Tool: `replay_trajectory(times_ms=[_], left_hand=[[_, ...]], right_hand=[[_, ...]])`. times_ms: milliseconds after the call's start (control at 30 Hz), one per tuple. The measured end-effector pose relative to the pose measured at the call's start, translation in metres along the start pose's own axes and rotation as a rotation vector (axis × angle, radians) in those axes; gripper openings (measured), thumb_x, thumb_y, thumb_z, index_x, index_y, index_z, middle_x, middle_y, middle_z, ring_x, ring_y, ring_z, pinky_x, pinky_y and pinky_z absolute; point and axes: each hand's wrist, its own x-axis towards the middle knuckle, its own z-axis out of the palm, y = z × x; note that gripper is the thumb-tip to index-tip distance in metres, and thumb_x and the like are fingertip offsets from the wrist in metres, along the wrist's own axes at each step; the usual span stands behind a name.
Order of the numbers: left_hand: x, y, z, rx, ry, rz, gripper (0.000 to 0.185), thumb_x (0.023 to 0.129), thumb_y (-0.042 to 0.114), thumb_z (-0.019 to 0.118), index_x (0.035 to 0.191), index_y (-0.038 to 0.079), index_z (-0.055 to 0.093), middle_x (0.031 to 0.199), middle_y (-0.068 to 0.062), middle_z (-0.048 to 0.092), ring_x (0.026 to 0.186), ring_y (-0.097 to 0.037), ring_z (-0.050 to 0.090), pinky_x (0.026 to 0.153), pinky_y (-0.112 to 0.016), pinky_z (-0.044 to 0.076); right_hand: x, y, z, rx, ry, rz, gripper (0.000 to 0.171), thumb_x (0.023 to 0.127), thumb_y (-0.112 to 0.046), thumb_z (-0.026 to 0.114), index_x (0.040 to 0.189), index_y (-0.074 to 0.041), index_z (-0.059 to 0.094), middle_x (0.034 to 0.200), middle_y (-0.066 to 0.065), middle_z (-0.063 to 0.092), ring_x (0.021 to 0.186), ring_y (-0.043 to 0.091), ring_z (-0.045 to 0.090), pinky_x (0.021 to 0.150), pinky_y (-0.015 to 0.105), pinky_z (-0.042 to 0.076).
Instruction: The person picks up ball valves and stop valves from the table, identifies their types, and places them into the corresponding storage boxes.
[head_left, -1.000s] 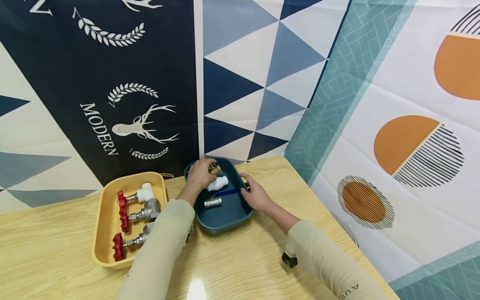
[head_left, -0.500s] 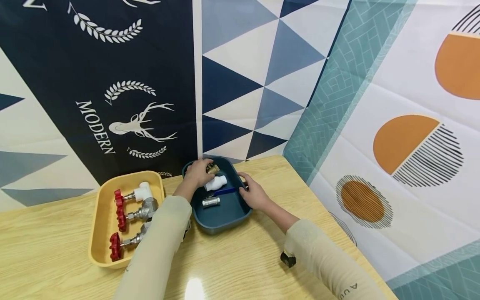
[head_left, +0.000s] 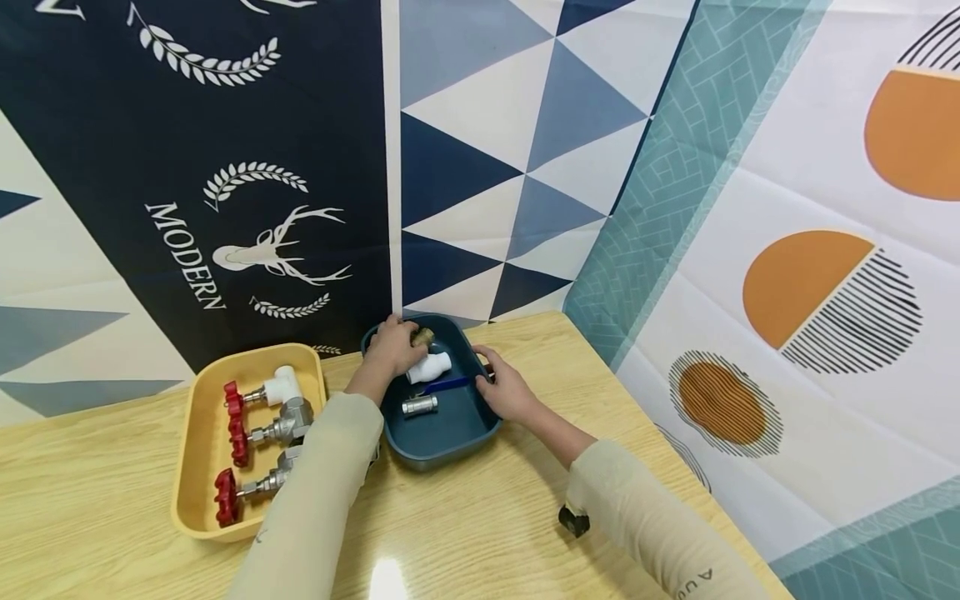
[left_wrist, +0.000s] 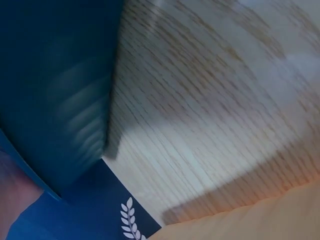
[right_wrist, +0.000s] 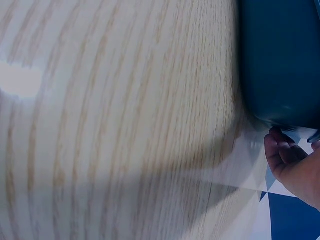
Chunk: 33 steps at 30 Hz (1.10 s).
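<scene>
A dark blue bin (head_left: 442,446) stands against the back wall, holding several pipe fittings. My left hand (head_left: 392,346) reaches over its left side, thumb and fingers around a brass fitting (head_left: 423,337) that is partly hidden by the hand. Just below the thumb lies a white plastic fitting (head_left: 430,367). A blue lever (head_left: 447,385) and a short silver fitting (head_left: 420,405) lie farther forward in the bin. My right hand (head_left: 510,387) grips the bin's right rim, fingers outside and thumb over the edge. The right wrist view shows those fingers (right_wrist: 277,150) against the bin's outer wall.
Left of the blue bin stands a yellow bin (head_left: 187,467) with several valves with red handwheels (head_left: 227,497), partly behind the left sleeve (head_left: 315,500). Patterned wall coverings (head_left: 480,150) rise behind and to the right of the wooden table (head_left: 450,533).
My left hand has shifted slightly left and its fingertips have drawn in at the brass fitting. My right hand keeps its place on the rim. The whole view has drifted a little.
</scene>
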Motion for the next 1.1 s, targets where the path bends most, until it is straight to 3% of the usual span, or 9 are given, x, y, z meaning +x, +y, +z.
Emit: replay_trajectory(times_ms=[167, 433, 800, 1100], left_hand=[[0.000, -0.001, 0.000, -0.019, 0.008, -0.007, 0.050, 0.091, 0.030, 0.050, 0.131, 0.001, 0.051, 0.139, -0.022, 0.041, 0.127, -0.035, 0.040, 0.106, -0.047, 0.036], [-0.001, 0.001, -0.002, -0.010, -0.015, -0.029, 0.045, 0.097, 0.033, 0.041, 0.127, 0.002, 0.056, 0.128, -0.017, 0.056, 0.115, -0.029, 0.053, 0.098, -0.043, 0.044], [-0.006, 0.000, -0.005, -0.035, -0.037, -0.082, 0.043, 0.096, 0.031, 0.050, 0.126, 0.000, 0.055, 0.125, -0.017, 0.057, 0.107, -0.027, 0.055, 0.095, -0.042, 0.046], [-0.011, -0.001, -0.014, -0.069, 0.015, -0.024, 0.043, 0.093, 0.027, 0.054, 0.128, 0.001, 0.054, 0.124, -0.017, 0.058, 0.109, -0.028, 0.054, 0.098, -0.041, 0.044]], right_hand=[[0.000, 0.001, 0.000, -0.004, 0.001, -0.011, 0.048, 0.095, -0.009, 0.048, 0.141, -0.016, 0.038, 0.120, 0.018, 0.058, 0.102, 0.027, 0.058, 0.081, 0.040, 0.051], [0.000, 0.001, 0.000, -0.002, 0.005, -0.010, 0.048, 0.095, -0.009, 0.048, 0.141, -0.017, 0.037, 0.120, 0.018, 0.059, 0.101, 0.027, 0.058, 0.081, 0.039, 0.051], [0.000, -0.001, 0.003, -0.005, -0.007, -0.011, 0.048, 0.095, -0.009, 0.047, 0.142, -0.016, 0.037, 0.119, 0.018, 0.059, 0.099, 0.027, 0.058, 0.080, 0.038, 0.051], [0.002, 0.001, 0.001, -0.027, -0.001, 0.008, 0.049, 0.095, -0.010, 0.048, 0.142, -0.017, 0.037, 0.121, 0.017, 0.058, 0.102, 0.027, 0.058, 0.081, 0.039, 0.052]])
